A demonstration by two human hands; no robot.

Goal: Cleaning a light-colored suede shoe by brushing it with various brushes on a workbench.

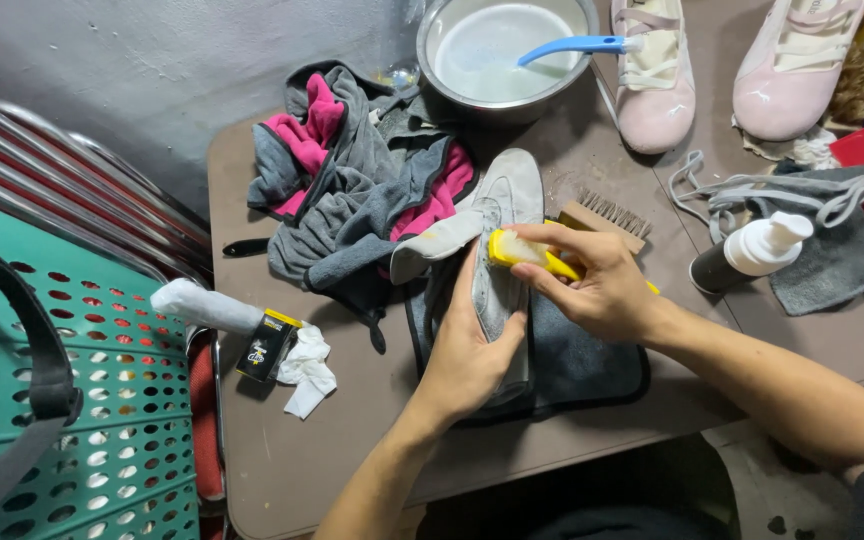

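surface [282, 450]: brown tabletop, pretty cluttered, everything below sits on it.
crate [102, 400]: green perforated plastic thing on the left edge of the view, dark strap draped across it.
rag pile [352, 190]: grey and pink cloths bunched up at the back left, right beside the shoe's toe.
dark mat [582, 360]: dark grey cloth spread flat under the shoe being worked on.
metal bowl [507, 55]: at the back, cloudy water in it, a blue handle [572, 46] resting over the rim.
pink shoes [652, 80]: a pair at the back right, laces out; the grey laces [752, 190] lie loose on a grey cloth nearby.
grey shoe [507, 215]: lying on the dark mat in the middle, toe pointing away, tongue flopped out to the left.
left hand [467, 355]: wrapped around the near end of the grey shoe, grip closed on it, thumb on the right side.
right hand [602, 285]: fingers clamped on a yellow brush, sitting just over the shoe's upper.
wooden brush [607, 222]: bristles up, just behind the right hand.
pump bottle [752, 255]: white top, dark body, on its side to the right.
yellow brush [522, 250]: small, head pressed against the shoe's side.
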